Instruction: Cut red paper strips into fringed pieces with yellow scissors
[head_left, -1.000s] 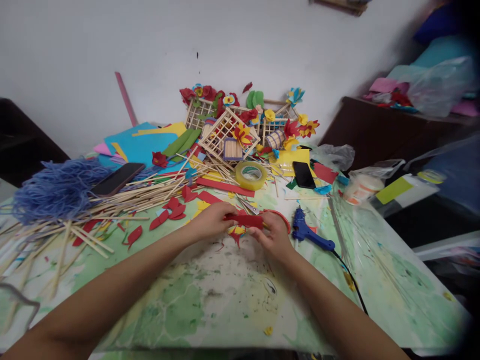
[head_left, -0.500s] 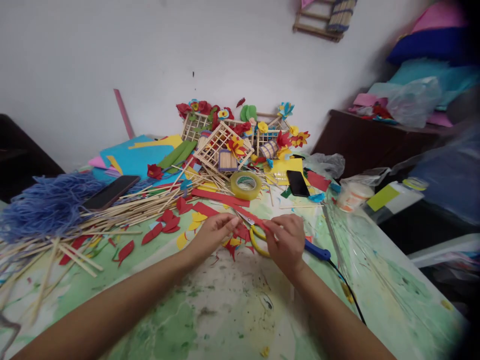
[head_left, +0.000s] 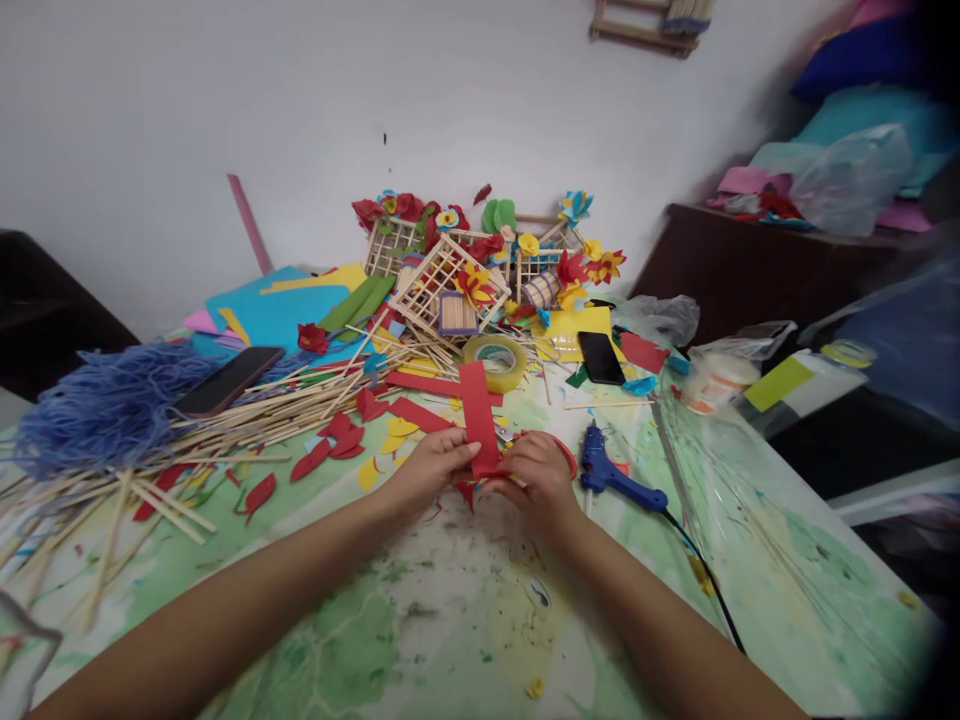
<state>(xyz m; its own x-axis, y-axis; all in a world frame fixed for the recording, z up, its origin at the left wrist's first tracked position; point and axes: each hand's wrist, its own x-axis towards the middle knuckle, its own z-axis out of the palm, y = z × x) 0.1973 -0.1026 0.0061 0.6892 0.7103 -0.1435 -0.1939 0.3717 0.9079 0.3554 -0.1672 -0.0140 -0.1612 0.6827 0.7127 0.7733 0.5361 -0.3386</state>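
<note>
Hands (head_left: 433,466) with red strip (head_left: 480,412) between

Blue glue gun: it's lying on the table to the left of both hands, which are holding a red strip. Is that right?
Not quite: the head view shows the blue glue gun on the table to the right of both hands, left hand and right hand, which are holding a red strip.

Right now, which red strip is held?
The red strip between left hand and right hand, pointing toward the tape roll; the other red strips lie unheld.
</note>
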